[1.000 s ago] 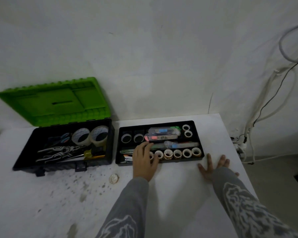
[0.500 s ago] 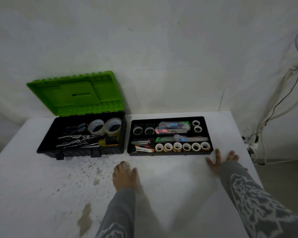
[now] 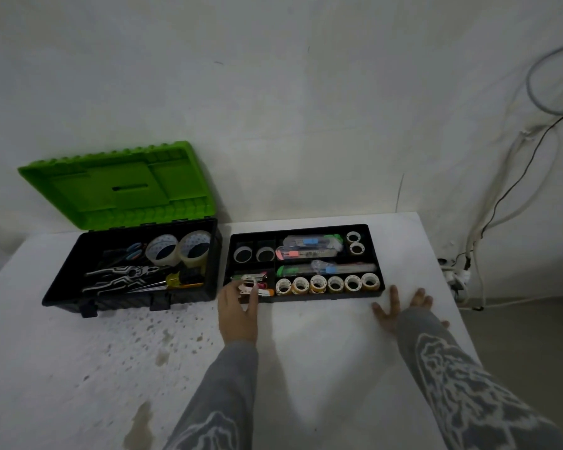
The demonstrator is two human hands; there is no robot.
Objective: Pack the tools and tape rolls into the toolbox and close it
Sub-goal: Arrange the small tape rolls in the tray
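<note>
The black toolbox stands at the left with its green lid raised; inside lie two large tape rolls, pliers and screwdrivers. Right of it sits the black insert tray, with a front row of several small tape rolls, cutters and more rolls. My left hand reaches over the tray's front-left compartment and pinches a small pale tape roll between thumb and fingers. Just right of the tray's front corner, my right hand lies flat on the table with spread fingers.
The white table is speckled and stained in front of the toolbox. Its right edge drops off near my right arm. A wall stands close behind both boxes, and cables with a socket hang at the right.
My left hand left the tray, came down on the small tape roll lying on the table, and has moved back up to the tray's front-left compartment. The roll is gone from the table.
</note>
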